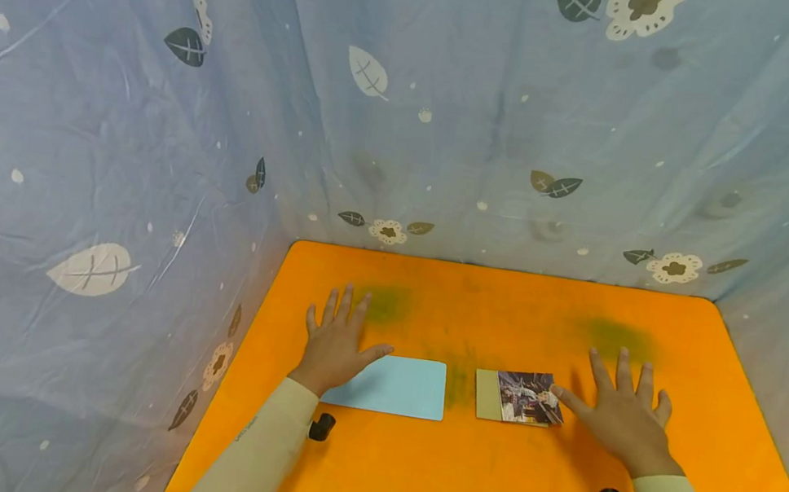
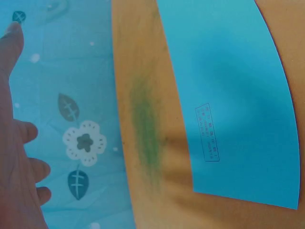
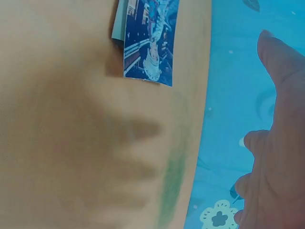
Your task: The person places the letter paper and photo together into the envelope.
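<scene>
- Hands lie palm down over an orange tabletop (image 1: 483, 487), both with straight fingers fanned apart and gripping nothing.
- Left hand (image 1: 336, 343) sits at the left end of a light blue card (image 1: 395, 386); its thumb reaches toward the card's upper left corner, and whether it touches cannot be told from the head view.
- Left wrist view shows the blue card (image 2: 233, 90) lying flat on the orange surface, with a small printed box of text near one edge.
- Right hand (image 1: 620, 417) rests just to the right of a photo card (image 1: 528, 396), with the thumb tip at the card's right edge.
- Photo card lies on a pale olive envelope or backing (image 1: 487, 394), which shows along its left side.
- Blue card and photo card lie side by side near the tabletop's middle, a narrow gap between them.
- Green smudges (image 1: 616, 335) mark the orange surface beyond the fingers.
- Blue cloth with leaf and flower prints (image 1: 454, 122) walls in the tabletop on three sides.
</scene>
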The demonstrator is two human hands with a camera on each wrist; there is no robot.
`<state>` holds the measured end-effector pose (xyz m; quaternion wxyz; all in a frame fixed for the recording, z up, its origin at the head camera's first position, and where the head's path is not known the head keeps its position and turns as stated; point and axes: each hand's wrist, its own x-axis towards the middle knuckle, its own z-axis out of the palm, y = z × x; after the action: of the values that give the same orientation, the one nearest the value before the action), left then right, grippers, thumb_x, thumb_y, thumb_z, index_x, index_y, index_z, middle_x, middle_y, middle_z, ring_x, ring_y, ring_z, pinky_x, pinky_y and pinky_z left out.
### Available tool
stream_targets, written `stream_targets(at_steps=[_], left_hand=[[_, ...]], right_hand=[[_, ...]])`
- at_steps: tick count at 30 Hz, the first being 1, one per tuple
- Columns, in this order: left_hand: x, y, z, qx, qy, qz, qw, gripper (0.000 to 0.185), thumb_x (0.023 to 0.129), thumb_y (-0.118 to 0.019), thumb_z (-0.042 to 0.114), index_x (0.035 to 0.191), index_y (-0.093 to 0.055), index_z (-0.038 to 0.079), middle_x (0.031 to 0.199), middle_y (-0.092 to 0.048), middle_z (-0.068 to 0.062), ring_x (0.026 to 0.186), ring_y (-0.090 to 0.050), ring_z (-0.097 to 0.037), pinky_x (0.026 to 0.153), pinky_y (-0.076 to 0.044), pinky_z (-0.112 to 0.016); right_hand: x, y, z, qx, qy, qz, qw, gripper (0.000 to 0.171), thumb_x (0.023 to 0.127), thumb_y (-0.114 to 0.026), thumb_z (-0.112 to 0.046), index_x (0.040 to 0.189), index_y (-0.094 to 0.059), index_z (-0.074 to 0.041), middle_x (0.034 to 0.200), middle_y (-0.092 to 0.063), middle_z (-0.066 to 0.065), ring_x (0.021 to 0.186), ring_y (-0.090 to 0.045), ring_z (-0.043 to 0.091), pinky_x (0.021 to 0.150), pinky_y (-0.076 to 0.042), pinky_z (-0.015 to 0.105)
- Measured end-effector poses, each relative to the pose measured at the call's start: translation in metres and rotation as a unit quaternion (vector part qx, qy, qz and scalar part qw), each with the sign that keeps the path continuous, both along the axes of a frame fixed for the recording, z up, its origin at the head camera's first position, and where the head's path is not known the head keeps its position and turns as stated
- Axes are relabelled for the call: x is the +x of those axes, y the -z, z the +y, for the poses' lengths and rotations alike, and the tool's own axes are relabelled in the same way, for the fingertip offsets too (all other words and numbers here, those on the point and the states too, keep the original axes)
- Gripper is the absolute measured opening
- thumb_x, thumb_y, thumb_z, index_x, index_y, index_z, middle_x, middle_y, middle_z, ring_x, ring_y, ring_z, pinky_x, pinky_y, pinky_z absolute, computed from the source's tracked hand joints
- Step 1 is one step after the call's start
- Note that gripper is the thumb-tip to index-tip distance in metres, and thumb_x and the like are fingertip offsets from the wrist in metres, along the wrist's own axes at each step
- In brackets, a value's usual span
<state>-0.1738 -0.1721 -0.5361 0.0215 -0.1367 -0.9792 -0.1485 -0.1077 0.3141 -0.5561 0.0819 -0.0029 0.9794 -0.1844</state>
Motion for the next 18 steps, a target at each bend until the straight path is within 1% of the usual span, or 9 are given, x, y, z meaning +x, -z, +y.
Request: stream_targets(at_steps=[2, 6, 9, 12, 14, 16, 18], left_hand=[[-0.0004, 0.0016, 0.0005, -0.002, 0.002, -0.001, 1.0000, 0.107, 0.097, -0.045, 0.088, 0.177, -0.016, 0.025, 0.180, -0.001, -0.015, 0.164, -0.001, -0.042, 0.119, -0.001, -0.079], [-0.0001, 0.0027, 0.0020, 0.004, 0.007, 0.000, 1.0000, 0.105, 0.098, -0.054, 0.082, 0.177, -0.017, 0.024, 0.180, -0.003, -0.015, 0.164, -0.003, -0.043, 0.118, -0.003, -0.080], [-0.0007, 0.0026, 0.0031, 0.012, 0.015, 0.006, 0.9998, 0.104, 0.099, -0.059, 0.077, 0.177, -0.019, 0.023, 0.180, -0.009, -0.016, 0.164, -0.008, -0.043, 0.118, -0.005, -0.080], [-0.0023, 0.0024, 0.0045, 0.021, 0.029, 0.008, 0.9993, 0.102, 0.099, -0.061, 0.076, 0.177, -0.020, 0.024, 0.180, -0.013, -0.015, 0.163, -0.014, -0.043, 0.118, -0.009, -0.079], [-0.0033, 0.0025, 0.0056, 0.030, 0.039, 0.006, 0.9988, 0.103, 0.099, -0.061, 0.076, 0.177, -0.020, 0.024, 0.180, -0.015, -0.013, 0.162, -0.019, -0.042, 0.118, -0.010, -0.079], [-0.0041, 0.0034, 0.0065, 0.037, 0.046, 0.001, 0.9982, 0.104, 0.098, -0.060, 0.078, 0.177, -0.018, 0.024, 0.180, -0.016, -0.011, 0.161, -0.023, -0.040, 0.118, -0.013, -0.077], [-0.0043, 0.0045, 0.0074, 0.052, 0.055, -0.005, 0.9971, 0.105, 0.098, -0.061, 0.078, 0.177, -0.019, 0.023, 0.180, -0.019, -0.010, 0.160, -0.026, -0.036, 0.118, -0.017, -0.075]], right_hand=[[0.0009, -0.0001, 0.0007, -0.003, 0.001, -0.003, 1.000, 0.113, 0.099, -0.047, -0.085, 0.177, 0.001, -0.020, 0.172, 0.018, 0.034, 0.148, 0.027, 0.067, 0.102, 0.008, 0.092], [0.0022, -0.0008, 0.0004, -0.010, 0.002, 0.003, 1.000, 0.112, 0.099, -0.048, -0.084, 0.177, 0.000, -0.019, 0.172, 0.017, 0.034, 0.148, 0.025, 0.068, 0.102, 0.005, 0.092], [0.0026, -0.0015, -0.0011, -0.023, 0.003, 0.015, 1.000, 0.110, 0.101, -0.051, -0.081, 0.177, -0.001, -0.018, 0.173, 0.014, 0.034, 0.149, 0.020, 0.070, 0.102, -0.001, 0.092], [0.0025, -0.0030, -0.0030, -0.045, 0.002, 0.029, 0.999, 0.109, 0.102, -0.055, -0.076, 0.177, -0.002, -0.016, 0.174, 0.012, 0.034, 0.149, 0.010, 0.072, 0.099, -0.008, 0.094], [0.0020, -0.0038, -0.0035, -0.071, 0.003, 0.031, 0.997, 0.109, 0.103, -0.058, -0.072, 0.177, 0.000, -0.015, 0.174, 0.010, 0.033, 0.150, 0.002, 0.072, 0.098, -0.012, 0.094], [0.0012, -0.0048, -0.0036, -0.112, 0.004, 0.023, 0.993, 0.110, 0.104, -0.061, -0.068, 0.176, 0.002, -0.015, 0.175, 0.006, 0.033, 0.151, -0.005, 0.071, 0.099, -0.015, 0.094], [0.0014, -0.0057, -0.0031, -0.171, 0.008, 0.003, 0.985, 0.109, 0.105, -0.062, -0.065, 0.176, 0.006, -0.018, 0.176, 0.004, 0.032, 0.152, -0.009, 0.068, 0.102, -0.019, 0.092]])
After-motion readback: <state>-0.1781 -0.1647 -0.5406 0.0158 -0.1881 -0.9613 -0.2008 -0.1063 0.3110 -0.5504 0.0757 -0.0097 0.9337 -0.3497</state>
